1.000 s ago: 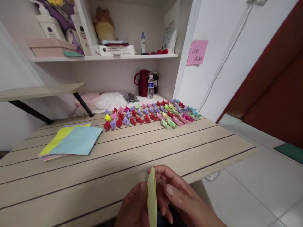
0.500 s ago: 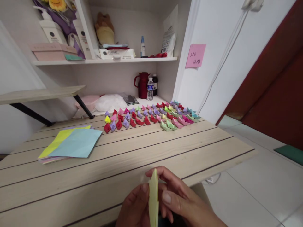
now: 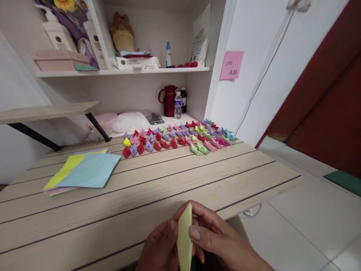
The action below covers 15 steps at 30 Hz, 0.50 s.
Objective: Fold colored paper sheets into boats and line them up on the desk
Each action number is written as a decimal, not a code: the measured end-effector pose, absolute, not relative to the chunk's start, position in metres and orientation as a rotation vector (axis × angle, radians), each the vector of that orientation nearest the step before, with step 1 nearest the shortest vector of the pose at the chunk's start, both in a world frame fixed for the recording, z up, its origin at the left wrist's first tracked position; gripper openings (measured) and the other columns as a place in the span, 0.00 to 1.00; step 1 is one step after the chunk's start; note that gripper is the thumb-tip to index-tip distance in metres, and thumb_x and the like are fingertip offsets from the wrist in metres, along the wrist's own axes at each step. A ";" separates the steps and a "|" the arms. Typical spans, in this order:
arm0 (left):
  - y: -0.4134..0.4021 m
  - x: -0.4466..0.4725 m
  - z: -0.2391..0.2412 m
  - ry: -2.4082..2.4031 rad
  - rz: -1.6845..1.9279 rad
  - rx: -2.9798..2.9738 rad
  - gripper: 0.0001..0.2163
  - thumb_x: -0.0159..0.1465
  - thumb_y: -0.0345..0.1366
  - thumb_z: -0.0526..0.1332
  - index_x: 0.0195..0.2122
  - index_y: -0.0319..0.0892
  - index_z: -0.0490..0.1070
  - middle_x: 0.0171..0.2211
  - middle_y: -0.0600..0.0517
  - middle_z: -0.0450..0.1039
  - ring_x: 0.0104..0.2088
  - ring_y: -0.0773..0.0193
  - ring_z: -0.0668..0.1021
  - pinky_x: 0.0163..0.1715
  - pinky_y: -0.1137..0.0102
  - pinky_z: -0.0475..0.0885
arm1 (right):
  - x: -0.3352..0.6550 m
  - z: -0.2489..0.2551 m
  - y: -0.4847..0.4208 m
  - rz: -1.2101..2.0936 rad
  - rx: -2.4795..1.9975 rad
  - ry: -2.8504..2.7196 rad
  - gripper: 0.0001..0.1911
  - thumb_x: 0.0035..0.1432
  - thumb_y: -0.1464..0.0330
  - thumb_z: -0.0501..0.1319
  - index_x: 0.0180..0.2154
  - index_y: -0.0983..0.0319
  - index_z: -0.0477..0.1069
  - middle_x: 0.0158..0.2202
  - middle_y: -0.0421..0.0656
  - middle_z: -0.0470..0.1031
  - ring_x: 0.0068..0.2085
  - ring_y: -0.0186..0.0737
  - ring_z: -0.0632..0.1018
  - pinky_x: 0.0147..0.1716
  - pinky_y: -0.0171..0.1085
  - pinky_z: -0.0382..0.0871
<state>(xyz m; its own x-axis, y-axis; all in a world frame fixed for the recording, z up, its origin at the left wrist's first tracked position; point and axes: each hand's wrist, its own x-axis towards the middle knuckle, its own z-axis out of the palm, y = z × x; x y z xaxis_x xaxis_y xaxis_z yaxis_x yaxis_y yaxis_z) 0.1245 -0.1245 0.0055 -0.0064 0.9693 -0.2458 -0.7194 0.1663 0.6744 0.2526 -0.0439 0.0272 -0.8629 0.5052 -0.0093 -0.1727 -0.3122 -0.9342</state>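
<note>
Left hand (image 3: 159,246): closed on the left side of the paper (image 3: 184,235), thumb against its edge.
Right hand (image 3: 218,233): holding the same paper, thumb on its right edge, forefinger curved behind its top.
Paper: pale yellow, folded, narrow and nearly upright between the two hands, near the close edge of the table (image 3: 152,180); lower end cut off by the view.
Boats (image 3: 166,145): small, folded, in red, purple, pink, green, yellow and blue, set in rows across the far part of the table.
Sheets (image 3: 87,171): a pile on the table's left, blue uppermost, yellow partly under it.
Jug (image 3: 169,101): dark red, behind the boats, just beside a clear bottle (image 3: 178,107).
Note (image 3: 231,65): pink, handwritten, stuck up right of the shelf (image 3: 124,72).
</note>
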 end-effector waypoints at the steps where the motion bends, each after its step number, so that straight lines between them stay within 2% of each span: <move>1: -0.124 0.123 0.003 0.753 1.384 0.426 0.19 0.59 0.52 0.64 0.37 0.39 0.78 0.23 0.50 0.71 0.27 0.63 0.75 0.31 0.69 0.62 | 0.252 0.027 -0.044 2.214 -0.423 -1.512 0.20 0.58 0.54 0.64 0.44 0.62 0.71 0.29 0.39 0.68 0.30 0.32 0.70 0.26 0.28 0.61; 8: -0.122 0.120 -0.002 0.691 1.401 0.399 0.14 0.61 0.46 0.64 0.36 0.39 0.78 0.24 0.50 0.72 0.27 0.65 0.74 0.32 0.70 0.65 | 0.250 0.028 -0.043 2.220 -0.430 -1.489 0.18 0.58 0.56 0.65 0.43 0.63 0.72 0.30 0.40 0.70 0.30 0.31 0.72 0.25 0.27 0.62; 12: -0.126 0.123 0.007 0.825 1.400 0.363 0.16 0.59 0.50 0.64 0.35 0.40 0.78 0.24 0.51 0.72 0.26 0.65 0.73 0.29 0.71 0.64 | 0.250 0.029 -0.044 2.201 -0.427 -1.505 0.17 0.59 0.57 0.64 0.43 0.63 0.72 0.30 0.40 0.70 0.30 0.32 0.72 0.25 0.27 0.62; 15: -0.132 0.125 0.012 1.108 1.386 0.336 0.19 0.55 0.54 0.67 0.35 0.42 0.77 0.19 0.55 0.69 0.21 0.70 0.68 0.25 0.73 0.62 | 0.252 0.030 -0.044 2.187 -0.445 -1.534 0.15 0.59 0.58 0.63 0.42 0.63 0.72 0.31 0.39 0.69 0.30 0.32 0.70 0.26 0.28 0.64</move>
<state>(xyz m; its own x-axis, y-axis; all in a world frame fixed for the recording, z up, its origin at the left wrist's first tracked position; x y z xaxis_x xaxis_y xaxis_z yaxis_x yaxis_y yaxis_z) 0.1248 -0.1317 0.0123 -0.1900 0.8870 -0.4208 -0.6057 0.2314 0.7613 0.2524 -0.0442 0.0299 -0.8559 0.5169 -0.0148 -0.1622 -0.2955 -0.9415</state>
